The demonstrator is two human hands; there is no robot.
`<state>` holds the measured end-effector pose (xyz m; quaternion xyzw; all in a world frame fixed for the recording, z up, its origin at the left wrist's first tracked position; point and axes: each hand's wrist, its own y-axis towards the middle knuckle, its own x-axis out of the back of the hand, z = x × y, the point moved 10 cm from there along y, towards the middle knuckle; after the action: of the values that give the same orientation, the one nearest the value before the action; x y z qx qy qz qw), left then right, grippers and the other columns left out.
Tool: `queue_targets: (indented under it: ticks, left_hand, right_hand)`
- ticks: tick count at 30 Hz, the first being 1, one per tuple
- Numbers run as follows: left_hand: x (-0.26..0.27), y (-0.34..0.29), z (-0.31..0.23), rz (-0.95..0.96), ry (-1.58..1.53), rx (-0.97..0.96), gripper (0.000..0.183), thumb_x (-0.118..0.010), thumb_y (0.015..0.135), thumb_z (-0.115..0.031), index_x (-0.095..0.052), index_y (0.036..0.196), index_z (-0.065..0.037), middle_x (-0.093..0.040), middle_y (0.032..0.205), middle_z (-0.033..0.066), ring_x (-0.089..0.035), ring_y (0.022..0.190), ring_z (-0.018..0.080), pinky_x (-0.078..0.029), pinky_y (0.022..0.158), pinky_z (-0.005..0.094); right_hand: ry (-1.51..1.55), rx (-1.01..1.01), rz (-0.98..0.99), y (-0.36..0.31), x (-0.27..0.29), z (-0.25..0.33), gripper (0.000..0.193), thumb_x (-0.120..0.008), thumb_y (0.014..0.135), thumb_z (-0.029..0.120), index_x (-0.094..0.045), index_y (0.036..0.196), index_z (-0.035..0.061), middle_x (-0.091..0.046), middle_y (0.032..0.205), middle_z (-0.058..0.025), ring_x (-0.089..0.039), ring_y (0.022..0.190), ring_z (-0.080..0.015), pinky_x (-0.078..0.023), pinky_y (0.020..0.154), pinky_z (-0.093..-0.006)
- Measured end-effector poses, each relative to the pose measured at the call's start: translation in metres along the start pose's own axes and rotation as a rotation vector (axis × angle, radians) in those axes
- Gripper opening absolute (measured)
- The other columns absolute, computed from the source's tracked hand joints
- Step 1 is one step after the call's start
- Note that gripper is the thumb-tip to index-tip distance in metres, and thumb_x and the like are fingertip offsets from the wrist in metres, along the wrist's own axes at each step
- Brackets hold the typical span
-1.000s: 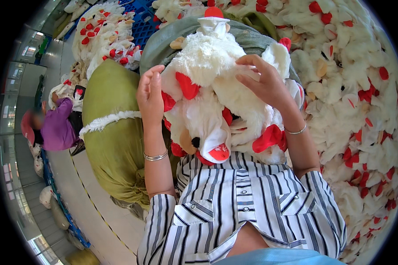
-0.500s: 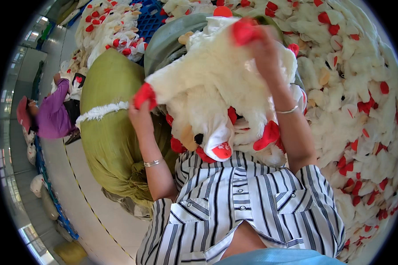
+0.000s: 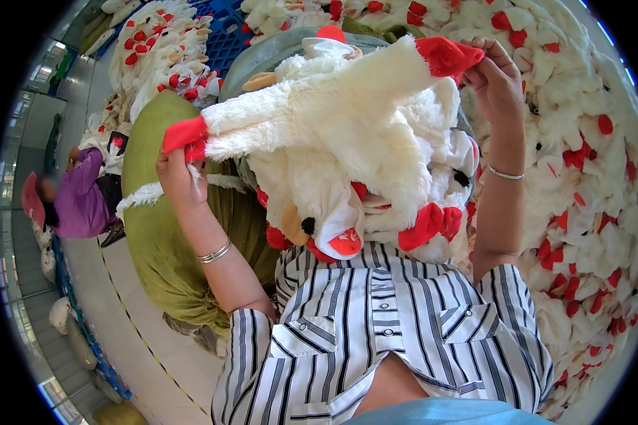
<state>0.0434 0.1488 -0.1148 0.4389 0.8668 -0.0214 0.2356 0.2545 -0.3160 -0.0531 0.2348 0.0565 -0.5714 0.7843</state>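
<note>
An unstuffed white plush toy skin (image 3: 347,113) is stretched out between my hands, limp and fluffy with red paws. My left hand (image 3: 182,178) closes its fingers on the red ends of two limbs at the left. At the upper right, my right hand (image 3: 498,85) pinches the tip of another red paw (image 3: 445,57). Below the skin, more plush skins (image 3: 439,142) lie heaped in front of my chest. Among them show a white muzzle with a red mouth patch (image 3: 346,241), a beige ear (image 3: 293,225) and several red paws (image 3: 422,227).
A stuffed olive-green sack (image 3: 191,283) stands at my left, with a white furry strip (image 3: 145,196) across it. Piles of similar skins (image 3: 546,170) cover the right side. A blue plastic pallet (image 3: 216,39) lies at the back. A person in purple (image 3: 81,195) sits at far left.
My hands have moved apart, the left one outward to the left, the right one to the right. The plush skin is pulled wider between them. The heap beneath shifted little.
</note>
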Motion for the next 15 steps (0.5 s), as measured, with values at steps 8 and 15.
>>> queue_targets:
  ticks: [8,15]
  left_hand:
    - [-0.009,0.008,-0.066,-0.128,-0.073,-0.151,0.024,-0.05,0.094,-0.024,-0.063,0.089,-0.004,-0.067,0.099,0.008,-0.062,0.095,0.0195,-0.049,0.087,0.0364]
    - [-0.113,-0.003,-0.221,0.216,0.245,-0.941,0.031,-0.051,0.087,-0.021,-0.053,0.106,0.003,-0.06,0.103,0.0147,-0.059,0.097,0.0255,-0.052,0.082,0.0394]
  right_hand:
    - [-0.354,0.172,-0.056,0.004,0.027,0.044,0.023,-0.059,0.092,0.006,-0.064,0.114,-0.001,-0.067,0.093,-0.0031,-0.059,0.078,-0.0089,-0.048,0.072,-0.0235]
    - [-0.076,0.496,-0.15,0.009,0.0,0.158,0.022,-0.058,0.095,0.018,-0.066,0.112,0.0049,-0.066,0.09,-0.0039,-0.061,0.079,-0.0137,-0.049,0.07,-0.0251]
